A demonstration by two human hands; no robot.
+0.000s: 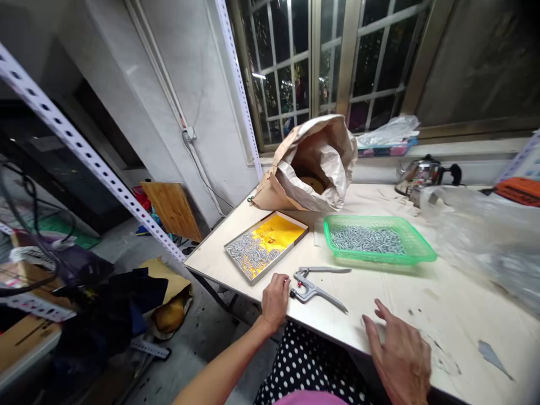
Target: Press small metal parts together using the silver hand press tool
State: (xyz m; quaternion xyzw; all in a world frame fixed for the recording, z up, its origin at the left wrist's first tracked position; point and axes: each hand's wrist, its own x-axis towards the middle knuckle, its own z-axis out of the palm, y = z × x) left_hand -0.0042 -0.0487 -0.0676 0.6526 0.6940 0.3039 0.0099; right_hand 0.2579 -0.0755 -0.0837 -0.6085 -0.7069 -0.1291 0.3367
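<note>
My left hand (276,298) is at the table's front edge, its fingers curled together; whatever they hold, if anything, is too small to make out. Just right of its fingertips lies a pair of grey metal hand pliers (311,287), handles spread and pointing right. My right hand (399,351) hovers over or rests on the tabletop with fingers apart, holding nothing. Beyond the left hand is a shallow tray (291,237) with a yellow bottom and many small silver metal pieces (250,254). A green plastic basket (415,250) behind the pliers holds more such pieces (367,240).
A large brown paper sack (270,188) lies open at the back of the white table (363,292). A steel kettle (424,171) stands by the window, with clear plastic bags (476,236) at right. A perforated shelf post (97,157) slants up on the left.
</note>
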